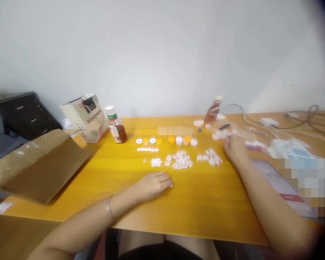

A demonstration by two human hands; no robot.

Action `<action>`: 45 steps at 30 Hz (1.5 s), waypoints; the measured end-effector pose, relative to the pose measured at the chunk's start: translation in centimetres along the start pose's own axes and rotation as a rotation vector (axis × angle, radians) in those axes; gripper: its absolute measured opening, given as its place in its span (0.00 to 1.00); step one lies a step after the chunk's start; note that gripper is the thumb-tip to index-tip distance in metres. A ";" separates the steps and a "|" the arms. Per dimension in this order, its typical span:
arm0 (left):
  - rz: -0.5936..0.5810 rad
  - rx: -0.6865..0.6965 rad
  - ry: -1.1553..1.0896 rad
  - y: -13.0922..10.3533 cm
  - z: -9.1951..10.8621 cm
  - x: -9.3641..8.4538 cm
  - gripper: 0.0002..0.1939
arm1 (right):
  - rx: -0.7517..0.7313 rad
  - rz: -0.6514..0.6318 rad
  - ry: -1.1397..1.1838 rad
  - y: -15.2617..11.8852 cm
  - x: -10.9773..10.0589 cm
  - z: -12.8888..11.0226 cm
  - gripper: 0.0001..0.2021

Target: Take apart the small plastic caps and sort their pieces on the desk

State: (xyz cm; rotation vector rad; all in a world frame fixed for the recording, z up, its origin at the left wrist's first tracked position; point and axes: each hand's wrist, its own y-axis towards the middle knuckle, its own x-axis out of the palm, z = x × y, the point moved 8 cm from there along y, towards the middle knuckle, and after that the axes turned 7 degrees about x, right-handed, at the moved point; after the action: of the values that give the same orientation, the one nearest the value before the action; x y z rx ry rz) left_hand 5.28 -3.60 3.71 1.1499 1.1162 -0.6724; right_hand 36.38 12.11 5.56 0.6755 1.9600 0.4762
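Observation:
My left hand (154, 185) rests palm-down on the yellow table (178, 206), fingers loosely curled, holding nothing that shows. My right hand (234, 147) reaches out to the right of centre, next to a pile of small white ring-shaped parts (209, 157); whether its fingers grip one is unclear. More white parts lie in piles in the middle (179, 160) and to the left (156, 162). Behind them runs a row of orange and white caps (166, 140), with a short row of tiny white pieces (147, 149) in front of it.
A tea bottle (117, 126) and a paper bag (85, 116) stand at the back left, beside an open cardboard box (40, 164). A tilted brown bottle (213, 109) is at the back. Cables (300, 121) and paper sheets (281, 182) lie at the right.

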 end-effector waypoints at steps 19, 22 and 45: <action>0.020 -0.865 0.103 -8.6 -16.4 -4.2 0.10 | -0.504 -0.811 0.609 -14.3 -0.4 -20.6 0.10; 0.002 -0.902 0.101 -8.9 -16.5 -4.0 0.10 | -0.562 -0.882 0.621 -15.4 0.1 -20.9 0.11; -0.088 -0.537 -0.526 -1.4 -2.6 0.2 0.26 | -0.320 -1.006 0.618 -15.6 3.0 -19.5 0.11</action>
State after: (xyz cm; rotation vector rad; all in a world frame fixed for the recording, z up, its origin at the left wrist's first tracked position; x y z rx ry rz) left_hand 3.23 -1.54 3.02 0.4294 0.8211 -0.6400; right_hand 13.86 1.14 3.23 -0.7510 2.3965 0.3518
